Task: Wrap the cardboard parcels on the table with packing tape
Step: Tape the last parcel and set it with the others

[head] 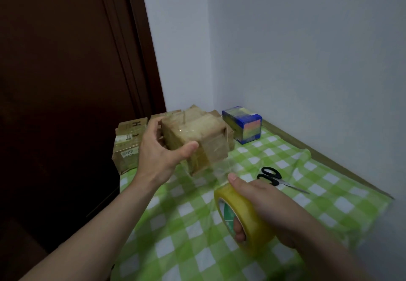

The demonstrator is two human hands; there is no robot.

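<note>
The left hand point(160, 155) grips a boxy, glossy-taped cardboard parcel point(197, 140) above the green-checked tablecloth point(318, 192). The right hand point(263, 201) grasps a yellowish tape roll point(246, 217) just below the parcel, a clear strip joining them.

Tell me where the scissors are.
In the head view the scissors lie on the checked tablecloth, right of centre, just beyond the right hand holding the tape roll, nearer than the blue box.

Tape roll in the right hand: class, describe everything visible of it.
The wide roll of yellowish clear packing tape has a green-and-white printed core. The right hand grips it, fingers through the core, thumb on top. It is held tilted above the green checked tablecloth, a clear strip running to the brown cardboard parcel.
</note>
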